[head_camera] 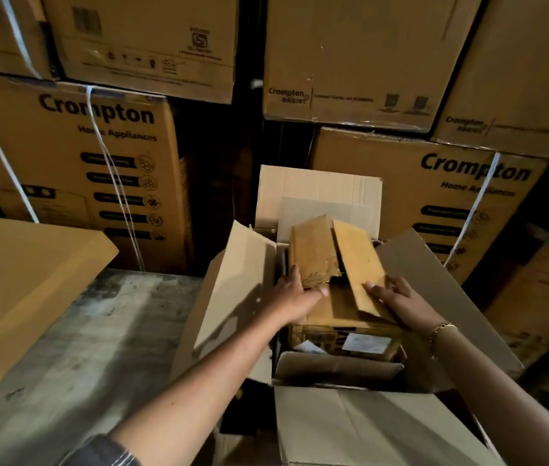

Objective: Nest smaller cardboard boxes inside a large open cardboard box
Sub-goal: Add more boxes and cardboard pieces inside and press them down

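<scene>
Small box [340, 297] sat inside the big box [367, 425], long axis running from near wall to far wall, top flaps half open. Left hand [295, 297] pressed flat on the left flap [313, 250], fingers spread, gripping nothing. Right hand [401, 301] lay open on the right flap [360, 264], equally near. Next, probably: flaps pushed shut, box seated deeper.

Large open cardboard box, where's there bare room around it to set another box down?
Bare grey concrete floor lies left of the large open cardboard box, bordered by a tan cardboard slab and the stacked printed cartons. Inside it is crowded: the small yellow-brown cardboard box, under the left hand and right hand, fills the opening.
</scene>
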Tool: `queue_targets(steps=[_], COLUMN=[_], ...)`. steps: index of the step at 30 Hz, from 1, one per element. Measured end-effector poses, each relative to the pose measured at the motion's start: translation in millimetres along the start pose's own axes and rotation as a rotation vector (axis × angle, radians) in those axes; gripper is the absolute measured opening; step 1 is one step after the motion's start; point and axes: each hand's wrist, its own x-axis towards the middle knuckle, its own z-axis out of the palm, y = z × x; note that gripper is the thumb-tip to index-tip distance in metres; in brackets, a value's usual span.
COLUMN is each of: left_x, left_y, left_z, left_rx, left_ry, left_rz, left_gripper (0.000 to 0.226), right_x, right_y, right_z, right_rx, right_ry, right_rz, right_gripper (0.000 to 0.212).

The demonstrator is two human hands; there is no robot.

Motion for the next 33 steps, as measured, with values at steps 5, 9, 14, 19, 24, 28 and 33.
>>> queue_targets(steps=[5,9,14,19,24,28,33], left_x=[11.2,17.6,25.1,24.6,24.1,16.5,17.2], left_y=[-30.1,-43.3,-43.8,-32.9,-31.2,-41.7,-40.9], left_z=[11.8,23.4,36.3,51.3,55.2,55.1,56.3], left_rx=[0.462,0.641,0.766,0.819,0.817,0.728,0.699], left_ry=[0.016,0.027,0.006,-0.01,-0.006,0.053,0.177], left_rz=[0.059,0.125,0.171,0.198,0.21,0.217,0.198], left_gripper=[0.093,0.091,0.088,0.084,0.083,0.086,0.091], right_x=[21.9,29.2,24.9,24.9,29.3,25.0,15.4], right_y=[11.8,20.5,32.5,41.1,44.7,42.7,25.6], right_z=[20.4,35.9,56.8,61.3,58.3,51.7,11.7], right_rx=[-0.338,-0.637,-0.891,-1.05,-1.097,-1.057,-0.823], right_ry=[-0.027,-0.102,-0.054,-0.022,-0.061,-0.064,-0.032], right_rz=[-0.074,-0.096,-0.101,-0.078,-0.111,-0.15,-0.175], right_gripper=[0.098,0.079,0.101,0.112,0.114,0.101,0.067])
